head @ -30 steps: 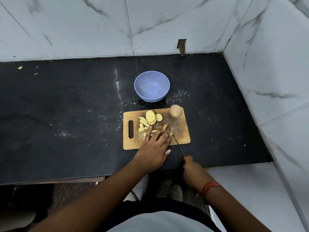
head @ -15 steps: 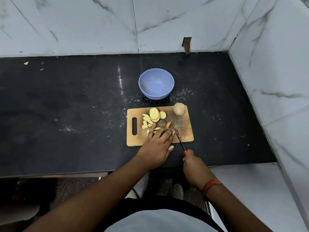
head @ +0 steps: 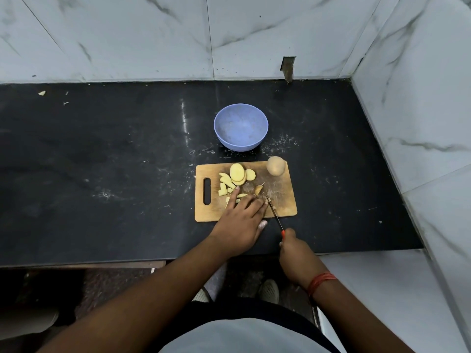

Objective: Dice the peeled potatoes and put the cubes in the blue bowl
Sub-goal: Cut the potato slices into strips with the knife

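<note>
On the black counter [head: 102, 154] lies the wooden cutting board [head: 280, 200]. At its left sit the potato slices [head: 238, 173] and a few cut pieces [head: 223, 190]. The left hand [head: 239, 220] lies flat, fingers straight, pressing pieces down — nothing gripped. Just right of it the knife [head: 274, 212] meets the board, its orange handle clenched in the right hand [head: 295, 253]. A whole potato [head: 275, 166] stands at the far right corner. Beyond the board, the blue bowl [head: 240, 115] holds no cubes. The pieces are likely firm, wet and slippery — best scooped from their sides.
</note>
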A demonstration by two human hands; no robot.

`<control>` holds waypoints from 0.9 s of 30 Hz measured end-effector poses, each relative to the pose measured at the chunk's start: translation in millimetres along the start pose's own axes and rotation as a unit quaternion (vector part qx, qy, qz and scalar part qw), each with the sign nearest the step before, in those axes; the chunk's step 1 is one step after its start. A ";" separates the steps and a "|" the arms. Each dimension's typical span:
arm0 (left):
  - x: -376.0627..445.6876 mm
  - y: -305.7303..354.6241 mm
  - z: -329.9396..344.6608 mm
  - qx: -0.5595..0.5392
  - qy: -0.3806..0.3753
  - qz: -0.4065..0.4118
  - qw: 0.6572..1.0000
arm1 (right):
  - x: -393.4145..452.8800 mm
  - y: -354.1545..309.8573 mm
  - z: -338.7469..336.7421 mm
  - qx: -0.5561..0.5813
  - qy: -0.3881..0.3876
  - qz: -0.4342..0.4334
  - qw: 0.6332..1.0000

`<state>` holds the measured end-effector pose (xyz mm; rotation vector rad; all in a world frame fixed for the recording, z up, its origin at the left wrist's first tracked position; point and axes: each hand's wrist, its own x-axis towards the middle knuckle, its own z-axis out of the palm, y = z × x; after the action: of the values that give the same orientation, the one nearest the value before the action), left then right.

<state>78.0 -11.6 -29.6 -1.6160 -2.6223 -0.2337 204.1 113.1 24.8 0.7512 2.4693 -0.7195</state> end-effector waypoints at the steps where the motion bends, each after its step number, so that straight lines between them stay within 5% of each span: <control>1: 0.2 -0.1 -0.1 0.000 0.001 -0.001 1.000 | -0.1 -0.4 -0.5 0.001 -0.003 0.000 1.000; 14: 0.4 1.6 -1.2 0.015 0.003 -0.008 1.000 | -2.1 10.8 -2.0 0.012 -0.070 0.020 0.997; 18: -6.7 5.5 -1.7 0.011 -0.003 -0.020 1.000 | -13.9 28.3 -8.6 0.170 -0.073 -0.003 0.983; 23: 3.7 19.6 0.9 0.011 -0.016 0.058 0.998 | -23.5 26.6 -27.3 0.391 -0.055 0.029 0.918; 27: 21.9 23.0 6.3 0.050 -0.087 0.054 0.993 | -27.3 18.5 -40.7 0.443 -0.052 0.028 0.894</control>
<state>88.9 18.9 -30.8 -1.8133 -2.6081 0.0448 224.9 140.3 64.4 1.0335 1.9291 -1.8493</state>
